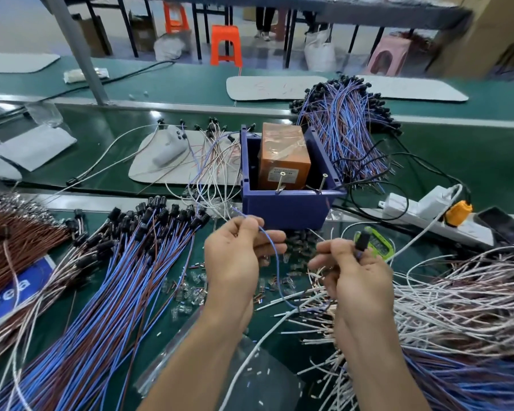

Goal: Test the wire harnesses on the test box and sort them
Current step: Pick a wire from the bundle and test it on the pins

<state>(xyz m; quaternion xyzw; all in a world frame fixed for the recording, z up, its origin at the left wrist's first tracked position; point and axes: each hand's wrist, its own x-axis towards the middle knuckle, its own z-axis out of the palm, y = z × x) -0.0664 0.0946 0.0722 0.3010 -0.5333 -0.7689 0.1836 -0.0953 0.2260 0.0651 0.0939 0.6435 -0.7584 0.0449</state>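
Blue wire harness point(277, 262), just one, between my two hands: left hand point(235, 262) pinches the wire, right hand point(359, 280) grips its black connector point(361, 240), below one blue test box point(282, 207) mid-frame.

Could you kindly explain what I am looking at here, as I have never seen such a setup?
There is no machine: these are a person's two bare hands, filmed by a camera worn on the head, looking down at a green workbench. The left hand pinches one end of a blue wire harness; the right hand grips its black connector. Behind stands a blue box holding an orange block, probably the tester. Blue-and-brown harnesses lie left, white wires right.
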